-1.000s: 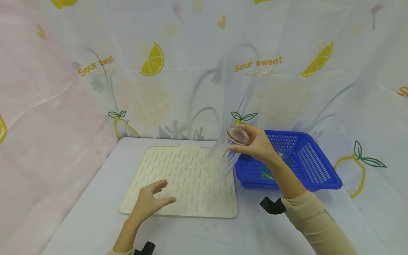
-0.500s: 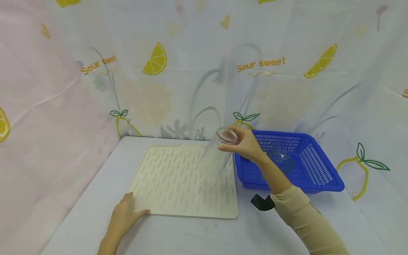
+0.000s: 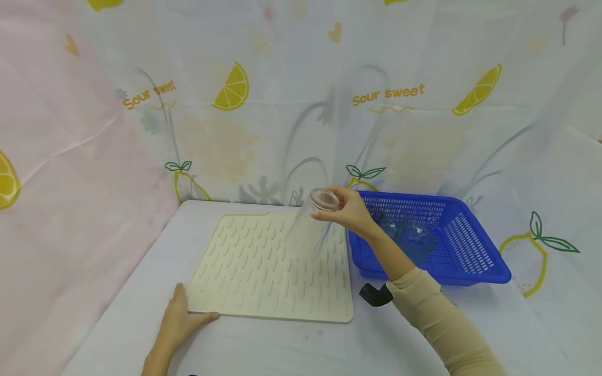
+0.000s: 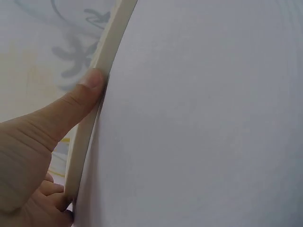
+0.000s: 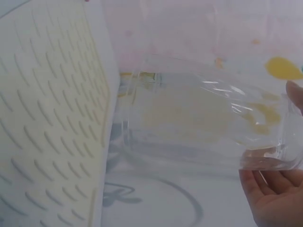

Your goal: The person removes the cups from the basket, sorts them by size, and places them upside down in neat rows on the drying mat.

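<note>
My right hand [image 3: 350,211] grips a tall clear drinking glass [image 3: 305,232] by its thick base. The glass is tilted with its mouth down, held over the right part of a cream ridged drying mat [image 3: 254,271]. In the right wrist view, fingers and thumb sit on either side of the glass's base [image 5: 270,158], and its mouth end faces the mat [image 5: 47,123], apart from it. My left hand [image 3: 176,321] rests at the mat's near left corner. Its straight thumb [image 4: 78,101] presses along the front edge, and the other fingers lie by the left side.
A blue perforated plastic basket [image 3: 470,250] stands right of the mat, behind the right forearm. Several clear bluish glass pieces [image 3: 416,237] lie in it, partly hidden. Fruit-print cloth [image 3: 282,130] hangs behind the white-covered table [image 3: 263,350].
My left hand has come down and left onto the mat's near corner. The right hand has moved left with the glass, further from the basket.
</note>
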Available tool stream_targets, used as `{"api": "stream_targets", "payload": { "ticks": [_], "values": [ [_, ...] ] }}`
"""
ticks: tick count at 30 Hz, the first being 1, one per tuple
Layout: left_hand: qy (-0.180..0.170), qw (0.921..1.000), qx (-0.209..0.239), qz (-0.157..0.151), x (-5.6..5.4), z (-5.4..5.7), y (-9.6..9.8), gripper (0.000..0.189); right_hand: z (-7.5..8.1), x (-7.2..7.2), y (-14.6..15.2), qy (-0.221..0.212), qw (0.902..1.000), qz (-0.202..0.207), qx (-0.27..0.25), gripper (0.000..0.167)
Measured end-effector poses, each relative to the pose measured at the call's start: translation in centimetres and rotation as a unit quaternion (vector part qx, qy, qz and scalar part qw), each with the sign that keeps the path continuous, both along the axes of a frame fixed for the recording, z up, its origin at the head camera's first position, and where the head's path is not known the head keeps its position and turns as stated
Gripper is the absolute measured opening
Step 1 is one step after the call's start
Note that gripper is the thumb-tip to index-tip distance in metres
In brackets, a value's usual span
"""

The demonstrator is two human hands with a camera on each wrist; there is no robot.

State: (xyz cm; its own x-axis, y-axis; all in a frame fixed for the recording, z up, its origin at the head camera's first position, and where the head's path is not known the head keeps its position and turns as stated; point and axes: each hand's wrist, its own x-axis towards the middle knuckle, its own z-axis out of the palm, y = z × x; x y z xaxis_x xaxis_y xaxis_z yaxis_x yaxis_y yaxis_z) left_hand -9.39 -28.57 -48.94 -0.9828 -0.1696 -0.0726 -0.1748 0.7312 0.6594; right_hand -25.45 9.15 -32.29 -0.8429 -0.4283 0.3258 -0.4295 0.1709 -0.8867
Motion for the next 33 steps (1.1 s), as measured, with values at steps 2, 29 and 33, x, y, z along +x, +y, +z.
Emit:
{"api": "stream_targets", "payload": {
  "ticks": [2,29,33],
  "values": [
    [0.008,0.9999,-0.009,-0.001,-0.1,-0.3,-0.3,0.133,0.0,-0.2,-0.3,-0.001,1.0,-0.003,0.003,0.052],
    [0.041,0.999,0.012,0.016,0.1,-0.6,-1.1,0.108,-0.9,-4.3,-10.5,-0.019,0.9988,0.002,0.044,0.065],
    [0.05,0.9986,0.011,0.014,0.2,-0.6,-1.2,0.106,-1.3,-4.8,-12.1,-0.019,0.997,-0.006,0.075,0.07]
  ]
}}
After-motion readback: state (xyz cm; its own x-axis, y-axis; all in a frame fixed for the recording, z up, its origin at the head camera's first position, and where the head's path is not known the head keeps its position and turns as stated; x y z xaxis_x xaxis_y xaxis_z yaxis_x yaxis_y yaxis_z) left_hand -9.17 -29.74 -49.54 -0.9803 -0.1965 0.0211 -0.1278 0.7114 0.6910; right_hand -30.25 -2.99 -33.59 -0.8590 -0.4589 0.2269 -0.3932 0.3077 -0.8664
